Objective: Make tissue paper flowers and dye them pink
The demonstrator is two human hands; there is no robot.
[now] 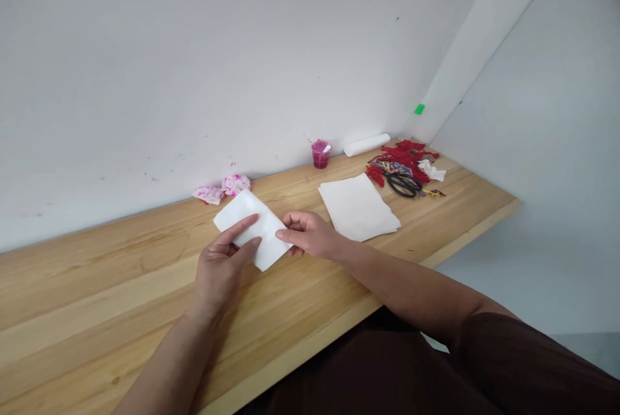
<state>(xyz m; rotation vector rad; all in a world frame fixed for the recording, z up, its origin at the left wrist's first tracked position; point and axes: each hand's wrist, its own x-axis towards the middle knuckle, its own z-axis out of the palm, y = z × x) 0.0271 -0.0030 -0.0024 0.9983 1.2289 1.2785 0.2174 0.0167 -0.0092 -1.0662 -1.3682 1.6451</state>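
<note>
A white folded sheet of paper (264, 248) is held between both hands, tilted just above the wooden table. My left hand (223, 266) grips its left side, with thumb and index finger lying across the top face and the other fingers hidden beneath. At the right corner my right hand (310, 234) pinches the paper, thumb on top and fingers curled under. To the right of that hand lies a small stack of white square sheets (358, 208), slightly out of line with one another.
Along the wall stand a plastic cup of purple-pink liquid (320, 155), a white roll (367, 144) and pink-stained crumpled tissues (209, 193). At the back right lie black-handled scissors (403, 185), red tassels (409, 151) and a white crumpled tissue (433, 171). The wooden table (97, 299) ends in front of me.
</note>
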